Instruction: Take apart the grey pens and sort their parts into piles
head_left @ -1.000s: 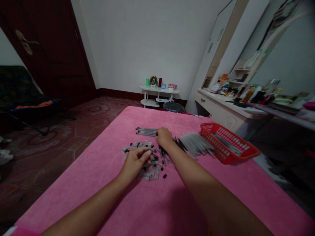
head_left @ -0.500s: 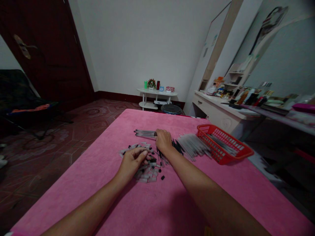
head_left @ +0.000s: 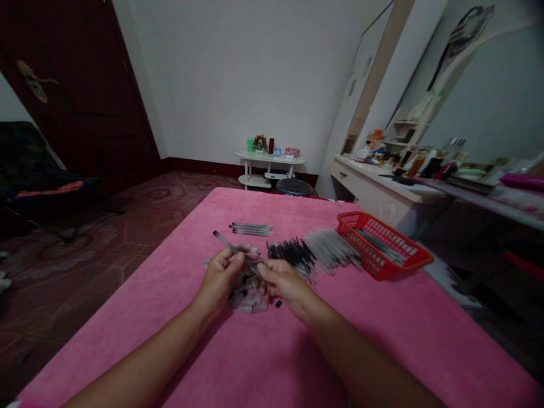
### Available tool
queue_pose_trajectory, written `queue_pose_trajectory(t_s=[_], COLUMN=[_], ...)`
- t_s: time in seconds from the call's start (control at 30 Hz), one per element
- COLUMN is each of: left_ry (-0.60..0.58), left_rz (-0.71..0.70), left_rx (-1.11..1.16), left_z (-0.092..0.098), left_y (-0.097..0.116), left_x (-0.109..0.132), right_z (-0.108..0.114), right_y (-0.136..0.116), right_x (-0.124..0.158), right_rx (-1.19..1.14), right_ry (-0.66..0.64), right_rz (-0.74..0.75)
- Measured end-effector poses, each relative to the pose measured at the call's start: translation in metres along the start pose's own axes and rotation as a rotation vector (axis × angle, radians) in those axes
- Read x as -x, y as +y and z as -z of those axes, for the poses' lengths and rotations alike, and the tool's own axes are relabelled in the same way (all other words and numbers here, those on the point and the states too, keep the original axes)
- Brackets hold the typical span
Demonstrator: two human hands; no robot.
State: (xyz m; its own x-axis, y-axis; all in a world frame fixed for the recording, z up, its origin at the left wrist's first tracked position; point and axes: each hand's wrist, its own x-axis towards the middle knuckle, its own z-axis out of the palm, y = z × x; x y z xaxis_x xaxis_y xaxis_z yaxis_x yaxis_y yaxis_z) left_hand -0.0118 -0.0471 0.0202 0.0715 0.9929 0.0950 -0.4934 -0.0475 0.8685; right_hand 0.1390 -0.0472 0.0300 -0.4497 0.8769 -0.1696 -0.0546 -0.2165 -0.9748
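Note:
Both of my hands meet over the heap of caps. My left hand pinches a slim clear pen with a dark end that points up to the left. The pen's other end runs to my right hand, closed on it with thumb and fingers. Beneath my hands lie clear caps and small black plugs, partly hidden. Several assembled pens rest in a row beyond. To the right are a pile of dark refills and a stack of clear barrels.
A red basket holding more pens stands at the right on the pink cloth. Past the cloth are a small white table, a black round stool and a cluttered dresser.
My right hand has come back from the row of pens to my left hand. The row now lies released, and a pen is held between both hands.

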Motion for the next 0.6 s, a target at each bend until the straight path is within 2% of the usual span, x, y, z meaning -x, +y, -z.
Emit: queue_pose_trajectory(t_s=[0.07,0.17,0.23,0.33,0.43,0.5,0.6], left_ry=[-0.009,0.035,0.086,0.164,0.287,0.35,0.353], left_rz=[0.034,0.061,0.07,0.077,0.043,-0.01,-0.034], left_rx=[0.033,0.051,0.043,0.026,0.025,-0.014,-0.151], left_z=[-0.002,-0.005,-0.007,-0.003,0.008,0.017,0.028], left_y=[0.002,0.004,0.004,0.003,0.007,0.01,0.011], left_x=[0.0,0.001,0.001,-0.002,-0.01,-0.016,-0.023], right_z=[0.0,0.0,-0.002,-0.006,-0.009,-0.011,-0.013], right_y=[-0.002,-0.004,-0.005,-0.005,-0.002,0.001,0.005], right_x=[0.003,0.003,0.002,0.004,0.009,0.013,0.013], right_rx=[-0.051,0.014,0.207,0.693,1.182,1.336,1.335], right_ry=[-0.107,-0.126,-0.047,0.161,0.294,0.306,0.293], right_rz=[-0.083,-0.051,0.056,0.259,0.321,0.282,0.314])
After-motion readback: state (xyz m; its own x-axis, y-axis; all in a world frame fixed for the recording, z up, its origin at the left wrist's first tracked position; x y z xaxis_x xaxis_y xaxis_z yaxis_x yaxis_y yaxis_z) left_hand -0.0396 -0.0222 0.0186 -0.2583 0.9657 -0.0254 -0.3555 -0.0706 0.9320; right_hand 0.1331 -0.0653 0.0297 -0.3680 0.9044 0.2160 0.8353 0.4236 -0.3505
